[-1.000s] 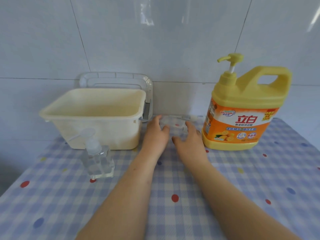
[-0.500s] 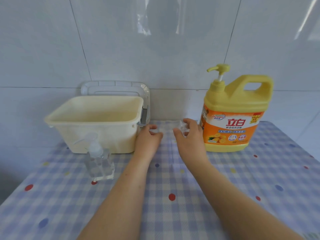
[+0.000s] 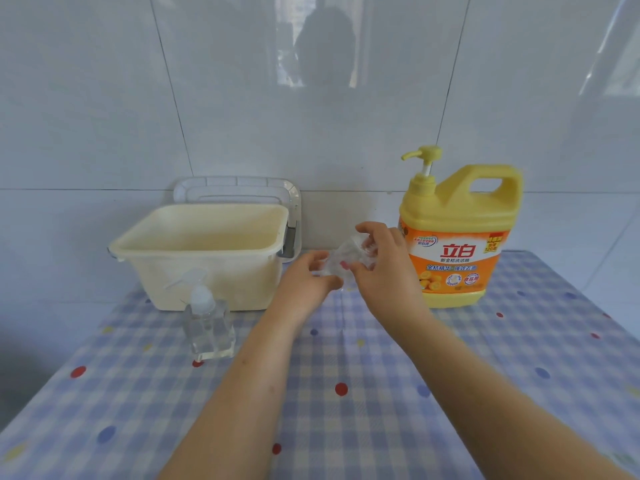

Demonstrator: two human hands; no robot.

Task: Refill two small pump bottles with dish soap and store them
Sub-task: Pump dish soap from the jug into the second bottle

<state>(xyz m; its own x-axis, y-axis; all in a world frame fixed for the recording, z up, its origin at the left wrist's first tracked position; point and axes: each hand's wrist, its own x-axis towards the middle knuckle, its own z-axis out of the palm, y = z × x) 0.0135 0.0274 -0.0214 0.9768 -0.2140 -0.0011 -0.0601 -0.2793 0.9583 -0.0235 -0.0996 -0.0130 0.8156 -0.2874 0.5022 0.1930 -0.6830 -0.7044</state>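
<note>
A small clear plastic pump bottle (image 3: 341, 263) is gripped by the curled fingers of the left hand (image 3: 304, 282) and the right hand (image 3: 384, 268) beside the big yellow dish-soap jug (image 3: 457, 237), and, as it seems, neither it nor the second clear pump bottle (image 3: 209, 327) is yet refilled or stored.

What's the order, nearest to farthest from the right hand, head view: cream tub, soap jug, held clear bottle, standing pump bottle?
From the right hand:
1. held clear bottle, in its grip
2. soap jug, just to its right
3. cream tub, to the left
4. standing pump bottle, farther left, in front of the tub
</note>
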